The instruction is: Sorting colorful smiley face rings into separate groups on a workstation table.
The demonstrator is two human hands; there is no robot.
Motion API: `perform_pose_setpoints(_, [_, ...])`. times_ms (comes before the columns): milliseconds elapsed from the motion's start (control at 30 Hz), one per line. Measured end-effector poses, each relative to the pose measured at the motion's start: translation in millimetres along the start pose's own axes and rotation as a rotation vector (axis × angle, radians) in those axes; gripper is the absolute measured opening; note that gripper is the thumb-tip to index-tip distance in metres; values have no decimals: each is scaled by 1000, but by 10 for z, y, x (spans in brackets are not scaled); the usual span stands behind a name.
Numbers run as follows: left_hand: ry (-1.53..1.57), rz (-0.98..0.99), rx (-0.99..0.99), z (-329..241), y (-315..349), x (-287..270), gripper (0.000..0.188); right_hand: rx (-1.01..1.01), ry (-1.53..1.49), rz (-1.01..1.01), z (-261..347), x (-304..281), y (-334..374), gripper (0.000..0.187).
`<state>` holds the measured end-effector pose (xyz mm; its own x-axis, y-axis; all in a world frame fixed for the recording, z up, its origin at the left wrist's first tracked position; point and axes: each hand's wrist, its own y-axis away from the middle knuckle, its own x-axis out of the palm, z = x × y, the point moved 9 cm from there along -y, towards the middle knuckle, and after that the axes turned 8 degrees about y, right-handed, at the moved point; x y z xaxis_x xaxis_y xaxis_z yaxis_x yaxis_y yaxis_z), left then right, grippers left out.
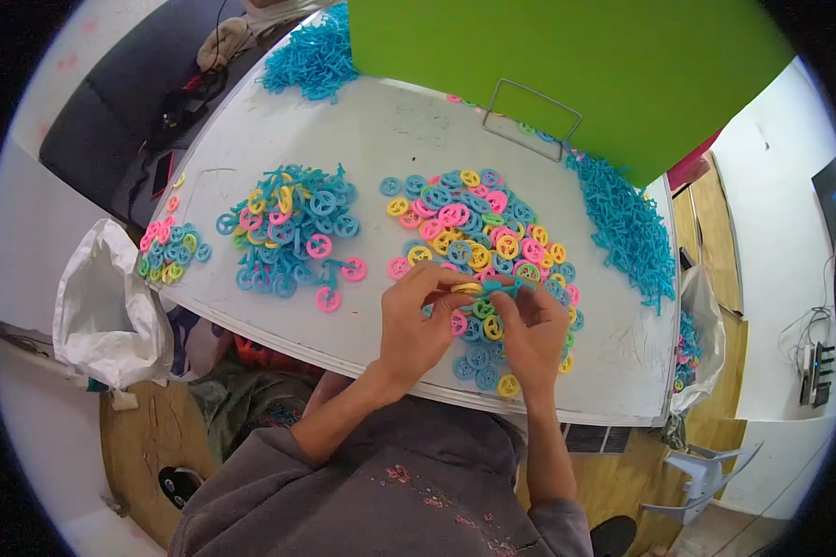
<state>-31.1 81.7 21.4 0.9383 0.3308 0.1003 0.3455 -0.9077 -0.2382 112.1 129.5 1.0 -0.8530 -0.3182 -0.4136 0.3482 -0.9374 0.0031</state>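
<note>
Over the near side of a pile of small plastic wheels in blue, pink, yellow and green, my two hands meet. My left hand pinches a yellow wheel between thumb and fingers. A teal plastic frame piece is gripped by my right hand, its end against or close to the wheel; the exact contact is too small to tell. To the left lies a heap of teal frames with wheels on them, some looking like little bicycles.
Teal frame pieces are heaped at the table's far left and along its right side. A smaller wheel cluster sits at the left edge. Beyond stands a green panel with a wire handle. White sacks flank the table.
</note>
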Motion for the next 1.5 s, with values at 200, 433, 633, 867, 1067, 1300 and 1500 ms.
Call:
perform_pose_setpoints(200, [-354,4,494,-346,123,129,26,-22,-365,-161,171,5,59,40])
perform_pose_setpoints(433, [-856,-122,339,-259,-639,-523,27,-19,-578,-167,109,-166,-29,27])
perform_pose_setpoints(633, [-1042,105,161,242,-751,-488,26,-8,-574,-211,101,-168,-68,8])
perform_pose_setpoints(867, [-259,-7,-37,-100,-413,-386,22,-139,-176,-89,124,-134,-108,19])
perform_pose_setpoints(1067, [202,170,-268,34,-101,36,24,-7,-454,-81,98,-97,-32,34])
perform_pose_setpoints(1300, [383,153,-369,91,-24,128,22,17,-460,-135,-9,-45,-5,27])
perform_pose_setpoints(1500, [327,83,-300,165,-44,79,15,-61,-348,-122,64,-58,0,13])
